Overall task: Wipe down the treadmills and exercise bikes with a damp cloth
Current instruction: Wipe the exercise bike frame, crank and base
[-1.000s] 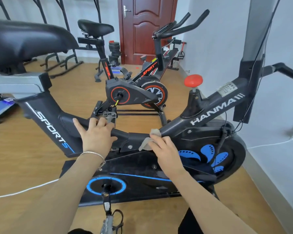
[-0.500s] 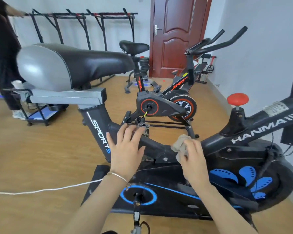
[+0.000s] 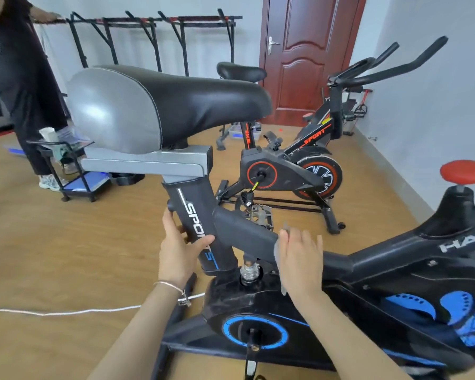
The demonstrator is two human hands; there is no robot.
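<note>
Near exercise bike (image 3: 395, 272), side view from above. The left hand (image 3: 180, 244) has moved off the sloping frame tube (image 3: 244, 229), where it rested a second ago, and now grasps the seat post (image 3: 196, 212), thumb across the front and fingers behind. The right hand (image 3: 299, 260), fingers fairly straight, presses the cloth (image 3: 278, 249) flat on the tube. Only the cloth's pale edges show beside and below the palm. The cloth has travelled back along the tube from the middle joint toward the seat post.

Reading: the wipe appears to be working rearward along the frame, with the left hand bracing the bike. The seat post and saddle (image 3: 176, 105) probably come next, and the second bike (image 3: 285, 174) stands well apart, still to be reached.

Counts:
- Exercise bikes: two.
- Cloths in use: one.
- Hands: two.
- Other persons: one (image 3: 19, 78), at far left beside a small cart (image 3: 66, 157).
- White cords on the floor: one (image 3: 66, 312).
- Treadmills: none that can be identified.
</note>
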